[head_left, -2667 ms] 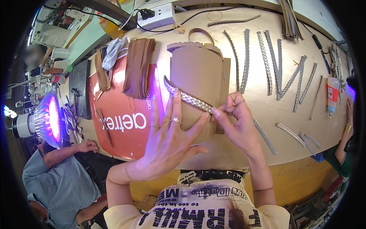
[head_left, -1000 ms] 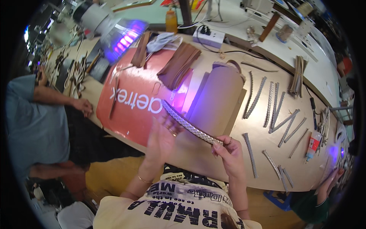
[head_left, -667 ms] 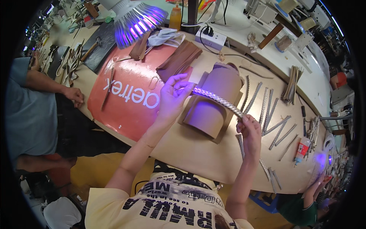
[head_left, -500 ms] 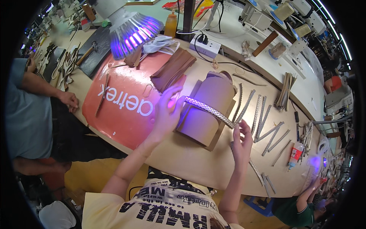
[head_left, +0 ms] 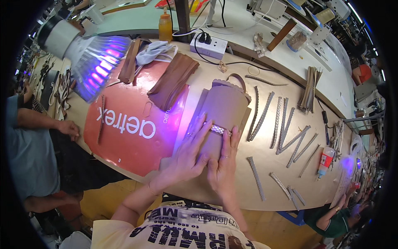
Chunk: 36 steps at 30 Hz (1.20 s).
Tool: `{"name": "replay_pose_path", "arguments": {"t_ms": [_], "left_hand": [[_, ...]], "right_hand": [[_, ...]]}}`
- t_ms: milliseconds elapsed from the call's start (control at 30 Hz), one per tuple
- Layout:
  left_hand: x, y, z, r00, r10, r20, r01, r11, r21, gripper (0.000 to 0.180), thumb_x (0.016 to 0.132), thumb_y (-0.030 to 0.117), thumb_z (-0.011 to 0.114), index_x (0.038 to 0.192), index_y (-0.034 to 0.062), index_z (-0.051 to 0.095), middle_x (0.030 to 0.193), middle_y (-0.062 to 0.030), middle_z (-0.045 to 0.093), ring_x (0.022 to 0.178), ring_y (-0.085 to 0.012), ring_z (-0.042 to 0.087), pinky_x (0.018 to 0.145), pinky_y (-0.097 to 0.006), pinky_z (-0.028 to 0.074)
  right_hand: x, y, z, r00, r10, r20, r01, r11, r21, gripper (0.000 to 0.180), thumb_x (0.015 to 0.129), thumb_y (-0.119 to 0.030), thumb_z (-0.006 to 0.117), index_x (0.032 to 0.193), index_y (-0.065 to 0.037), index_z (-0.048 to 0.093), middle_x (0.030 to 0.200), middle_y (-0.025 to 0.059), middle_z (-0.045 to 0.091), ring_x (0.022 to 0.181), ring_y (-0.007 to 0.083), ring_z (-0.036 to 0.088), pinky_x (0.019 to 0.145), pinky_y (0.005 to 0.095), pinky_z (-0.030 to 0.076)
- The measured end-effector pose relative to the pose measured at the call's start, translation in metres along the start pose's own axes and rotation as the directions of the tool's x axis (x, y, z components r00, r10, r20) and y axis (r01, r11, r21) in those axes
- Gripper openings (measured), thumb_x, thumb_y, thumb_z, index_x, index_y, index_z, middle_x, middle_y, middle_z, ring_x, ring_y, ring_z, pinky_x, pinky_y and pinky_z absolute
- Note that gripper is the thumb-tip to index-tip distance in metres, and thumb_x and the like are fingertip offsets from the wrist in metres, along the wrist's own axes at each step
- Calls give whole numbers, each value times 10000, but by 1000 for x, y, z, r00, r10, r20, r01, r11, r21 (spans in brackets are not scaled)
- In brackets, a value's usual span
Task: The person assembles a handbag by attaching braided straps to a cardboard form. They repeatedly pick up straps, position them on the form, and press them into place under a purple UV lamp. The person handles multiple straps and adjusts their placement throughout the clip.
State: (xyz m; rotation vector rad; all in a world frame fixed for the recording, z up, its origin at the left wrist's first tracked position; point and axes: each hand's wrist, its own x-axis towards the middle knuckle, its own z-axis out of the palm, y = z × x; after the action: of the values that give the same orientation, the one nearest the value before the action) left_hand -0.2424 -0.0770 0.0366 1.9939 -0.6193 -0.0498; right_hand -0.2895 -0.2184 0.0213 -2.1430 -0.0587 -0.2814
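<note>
A braided silvery strap (head_left: 217,129) lies across a curved brown cardboard-like form (head_left: 227,101) on the table. My left hand (head_left: 186,155) rests on the form's left side, its fingers stretched up to the strap's left part. Close beside it, my right hand (head_left: 223,168) has its fingers extended on the right part of the strap. Both hands press down with fingers laid out, and the thumbs nearly meet below. Between the fingertips only a short middle piece of strap shows; its ends are hidden under the hands.
Several braided strips (head_left: 277,122) lie to the right, near a glue bottle (head_left: 325,162) and a strip bundle (head_left: 309,91). A red printed sheet (head_left: 124,137) with brown leather pieces (head_left: 173,81) lies left. A lamp (head_left: 93,62) hangs upper left. Another person's hand (head_left: 68,129) is at far left.
My hands were apart, at either end of the strap stretched over the form. They have come together on it, pressing the strap down. The view has shifted, and the lamp appears farther left.
</note>
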Motion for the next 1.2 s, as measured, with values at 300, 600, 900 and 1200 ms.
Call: {"name": "replay_pose_path", "arguments": {"t_ms": [300, 600, 900, 1200], "left_hand": [[-2, 7, 6, 992, -121, -46, 123, 990, 63, 780, 874, 339, 588, 1483, -24, 263, 1503, -313, 275, 1402, -448, 287, 1141, -494, 242], [-9, 5, 9, 978, -197, -69, 205, 969, 139, 907, 857, 461, 639, 1482, -34, 207, 1484, -324, 281, 1361, -472, 327, 1142, -532, 222], [12, 8, -5, 946, 196, -258, -114, 946, 302, 515, 849, 282, 652, 1293, 66, 508, 1262, -242, 537, 1293, -472, 401, 1102, -505, 307], [-38, 3, -56, 947, -45, -318, 126, 963, 239, 261, 868, 173, 626, 1103, 85, 696, 888, -135, 696, 796, -289, 666, 745, -401, 510]], "right_hand": [[-16, 13, 14, 970, 232, -73, -191, 914, 358, 906, 941, -537, 496, 1527, 8, 72, 1575, 270, 108, 1456, 409, 153, 1171, 443, 169], [-21, 37, 12, 928, 372, 26, -340, 816, 467, 716, 1011, -446, 431, 1535, -35, 167, 1533, 238, 261, 1362, 317, 370, 1084, 383, 352], [-12, 26, -19, 983, 159, -86, -105, 891, 442, 527, 999, -160, 519, 1454, 37, 339, 1455, 195, 426, 1351, 258, 408, 1097, 350, 327], [-19, -28, -33, 980, 69, -185, -61, 997, 53, 393, 879, -83, 681, 1249, 15, 591, 1114, 134, 638, 1025, 210, 591, 904, 337, 459]]}}
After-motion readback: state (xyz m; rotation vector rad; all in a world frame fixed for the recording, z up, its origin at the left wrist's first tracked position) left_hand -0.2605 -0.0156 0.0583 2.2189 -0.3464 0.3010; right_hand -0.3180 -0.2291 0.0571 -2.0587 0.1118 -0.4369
